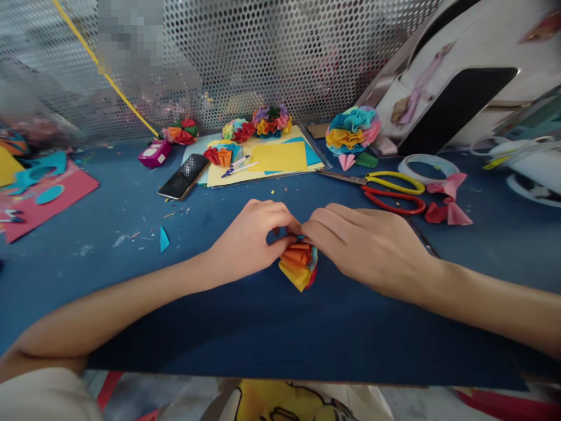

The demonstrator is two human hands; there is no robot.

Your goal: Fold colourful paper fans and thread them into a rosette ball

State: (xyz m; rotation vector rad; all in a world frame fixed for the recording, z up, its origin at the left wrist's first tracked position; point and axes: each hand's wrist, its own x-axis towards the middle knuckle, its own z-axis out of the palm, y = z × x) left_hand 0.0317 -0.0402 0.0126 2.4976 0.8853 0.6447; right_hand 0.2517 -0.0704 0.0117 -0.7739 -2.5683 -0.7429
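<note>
Above the blue table, a small paper flower of orange, yellow, red and light blue folds is pinched between my two hands. My left hand grips its upper edge with thumb and forefinger, leaving a rounded gap between them. Fingers of my right hand meet the left fingertips at the same edge, from the right. The flower's folds fan downward below the fingers. What exactly lies between the right fingertips is partly hidden by that hand.
Scissors, a tape roll and pink folded paper lie right. A phone, pens, yellow paper and a large paper flower are behind. A perforated metal panel bounds the table's back.
</note>
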